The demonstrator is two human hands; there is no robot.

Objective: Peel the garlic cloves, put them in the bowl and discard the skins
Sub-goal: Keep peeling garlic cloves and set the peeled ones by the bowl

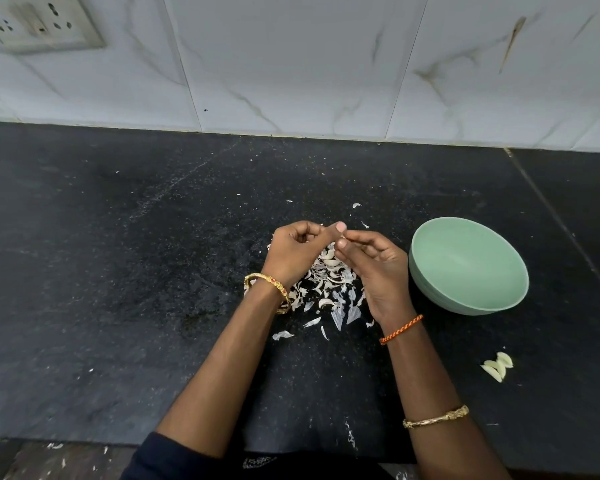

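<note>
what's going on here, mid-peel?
Yes, likely. Both hands, left hand and right hand, meet fingertip to fingertip above a pile of garlic skins on the black counter; what they pinch is too small to tell. The green bowl looks empty. Three peeled cloves lie on the counter beside it.

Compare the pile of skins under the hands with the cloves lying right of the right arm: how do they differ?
The skins are thin, papery white flakes; the peeled cloves are plump and pale yellow. The skins are many, scattered loosely beneath both hands; the cloves are few, clustered tight together. The skins lie left of the green bowl; the cloves lie nearer the person than it. Both rest on the black counter, and neither is in the bowl.
</note>
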